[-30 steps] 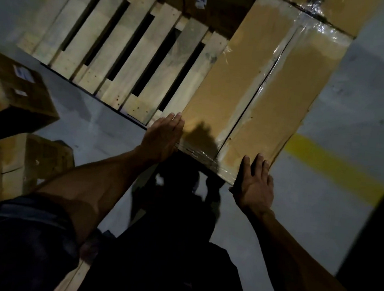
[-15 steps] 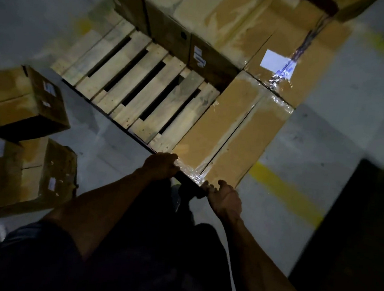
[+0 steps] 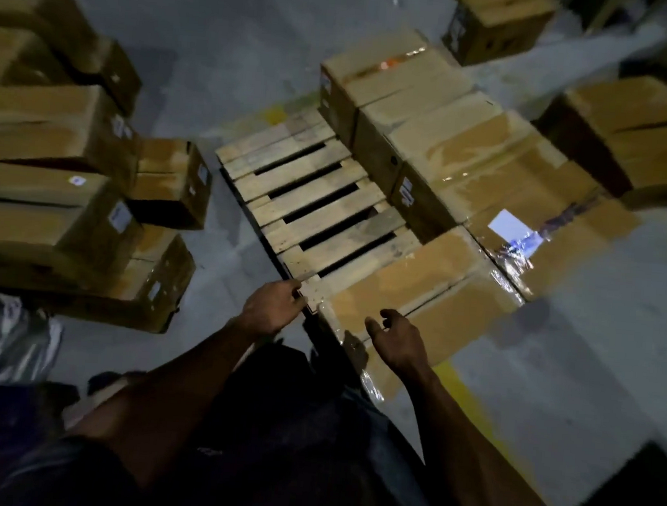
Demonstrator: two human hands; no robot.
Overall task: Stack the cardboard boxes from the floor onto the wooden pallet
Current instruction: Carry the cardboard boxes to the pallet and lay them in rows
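The wooden pallet [image 3: 308,195] lies on the grey floor with its left half bare. Several taped cardboard boxes [image 3: 433,133] stand in a row along its right side. The nearest box [image 3: 420,295] sits flat on the pallet's near right corner, its tape glossy. My left hand [image 3: 274,306] is at that box's near left corner, fingers loosely bent and touching the edge. My right hand [image 3: 397,339] hovers just over the box's near edge, fingers loosely curled and holding nothing.
More cardboard boxes are piled on the floor at the left [image 3: 48,206], one small box [image 3: 169,184] close to the pallet's edge. Others stand at the right [image 3: 644,137] and far back [image 3: 497,26]. A yellow floor line [image 3: 467,403] runs by my right arm. Crumpled plastic [image 3: 2,338] lies lower left.
The view has risen and pulled back from the pallet. Both hands held the near edge of the box before; now the right hand has lifted off it and the left is at its corner.
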